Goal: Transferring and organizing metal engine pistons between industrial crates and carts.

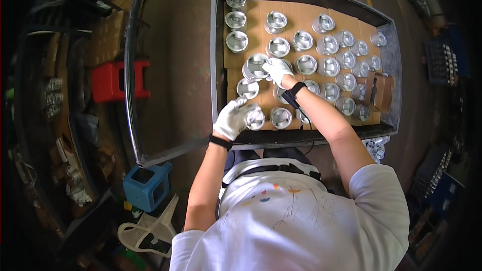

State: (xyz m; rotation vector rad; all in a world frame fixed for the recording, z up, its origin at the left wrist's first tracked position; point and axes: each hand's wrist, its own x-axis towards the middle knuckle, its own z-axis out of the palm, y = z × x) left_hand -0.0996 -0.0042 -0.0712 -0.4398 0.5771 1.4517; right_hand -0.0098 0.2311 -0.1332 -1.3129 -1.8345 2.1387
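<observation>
My right hand (pixel 279 71), in a white glove, grips the rim of a silver engine piston (pixel 255 67), which looks raised above its neighbours. Just nearer to me lies another piston (pixel 247 89). My left hand (pixel 234 119), gloved too, hovers close to a piston (pixel 257 121) at the near left, its fingers apart and slightly blurred; nothing shows in its grasp. Many similar pistons stand in loose rows on brown cardboard (pixel 256 45) inside a grey-rimmed tray (pixel 218 35). My right hand and forearm partly hide some of them.
A small cardboard box (pixel 382 92) sits at the tray's right end. To the left runs a metal rail (pixel 128 70), with a red stool (pixel 108 81) beyond and a blue stool (pixel 145 188) nearer. A pale plastic chair (pixel 134 236) lies near it. Shelves (pixel 63 70) line the far left.
</observation>
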